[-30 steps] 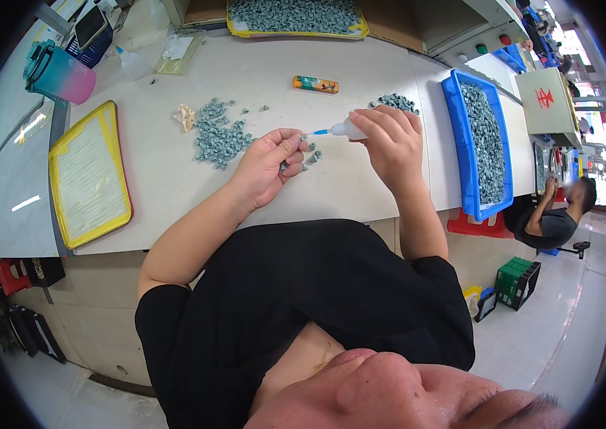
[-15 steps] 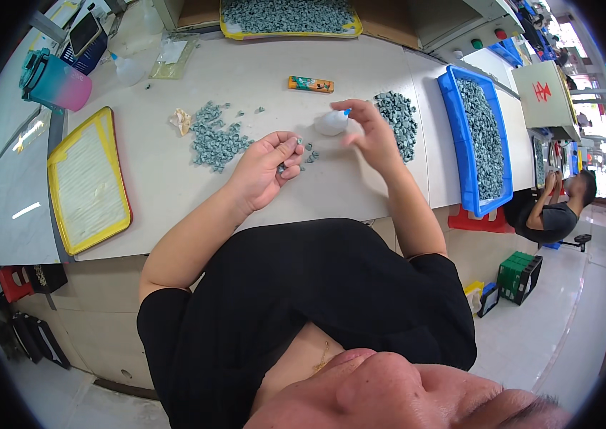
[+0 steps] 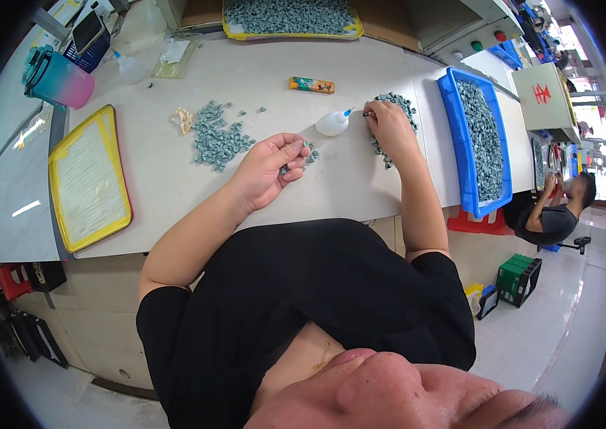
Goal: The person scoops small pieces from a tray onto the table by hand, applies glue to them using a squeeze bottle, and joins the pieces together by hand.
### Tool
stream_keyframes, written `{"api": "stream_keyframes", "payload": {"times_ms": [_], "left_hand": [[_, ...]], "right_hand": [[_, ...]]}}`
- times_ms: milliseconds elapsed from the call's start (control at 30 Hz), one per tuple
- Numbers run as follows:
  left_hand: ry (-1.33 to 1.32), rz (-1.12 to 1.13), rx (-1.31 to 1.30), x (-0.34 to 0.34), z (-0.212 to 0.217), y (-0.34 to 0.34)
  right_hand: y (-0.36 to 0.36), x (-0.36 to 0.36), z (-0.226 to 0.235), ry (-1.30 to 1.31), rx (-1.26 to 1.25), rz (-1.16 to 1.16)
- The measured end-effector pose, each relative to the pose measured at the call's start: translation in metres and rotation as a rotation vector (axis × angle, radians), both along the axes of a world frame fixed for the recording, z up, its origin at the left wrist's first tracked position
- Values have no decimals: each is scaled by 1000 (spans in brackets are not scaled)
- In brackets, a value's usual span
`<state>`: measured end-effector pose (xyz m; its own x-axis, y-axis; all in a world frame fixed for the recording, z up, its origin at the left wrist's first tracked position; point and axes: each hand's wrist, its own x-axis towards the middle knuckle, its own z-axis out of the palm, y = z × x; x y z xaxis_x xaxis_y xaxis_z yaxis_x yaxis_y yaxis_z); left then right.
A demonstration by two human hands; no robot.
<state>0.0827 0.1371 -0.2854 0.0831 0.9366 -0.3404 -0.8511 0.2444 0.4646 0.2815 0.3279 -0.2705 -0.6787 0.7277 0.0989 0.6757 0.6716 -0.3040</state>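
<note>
Meanwhile, at a pale grey worktable, a seated person in a black shirt works with small grey-green moulded parts. The left hand is curled, its fingertips pinching a few of the parts just above a small scatter of them at table centre — held up close, it seems, so they can be worked on. The right hand reaches farther right, fingers pressed together on one piece at the edge of a heap of the same grey-green parts, apparently drawing stock. A small white squeeze bottle with a blue nozzle lies on its side between the two hands, within easy reach of either. A second loose pile of grey-green parts sits to the left, a yellow-rimmed tray beyond it — and a long blue plastic bin full of parts flanks the right.
</note>
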Motion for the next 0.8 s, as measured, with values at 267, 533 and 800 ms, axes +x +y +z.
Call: {"api": "stream_keyframes", "payload": {"times_ms": [267, 533, 800], "left_hand": [[-17, -5, -2, 0, 1, -1], [-35, -30, 0, 1, 4, -2], [-32, -67, 50, 3, 1, -1]], "right_hand": [[0, -1, 24, 30, -201, -89], [-42, 6, 43, 441, -236, -81], [-88, -23, 31, 592, -330, 318]]}}
